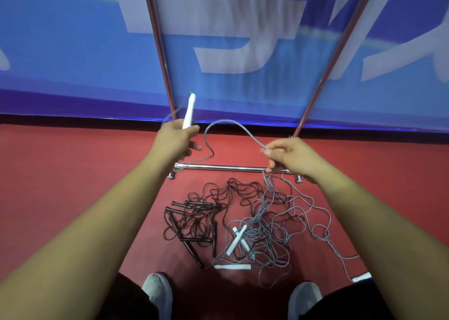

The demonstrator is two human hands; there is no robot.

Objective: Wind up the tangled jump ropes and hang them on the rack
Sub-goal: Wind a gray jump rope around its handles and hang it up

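Light bright and even, shadows soft. Dark patch on floor between shoes. Banner up top smeared, blurry. Ropes in middle sharp. Shiny glare on rack bar. Wide lens bends edges; rack poles lean outward, arms look stretched near corners

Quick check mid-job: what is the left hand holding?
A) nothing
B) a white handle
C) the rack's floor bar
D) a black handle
B: the left hand is curled round a white handle, while the right hand pinches the grey cord that runs from it.
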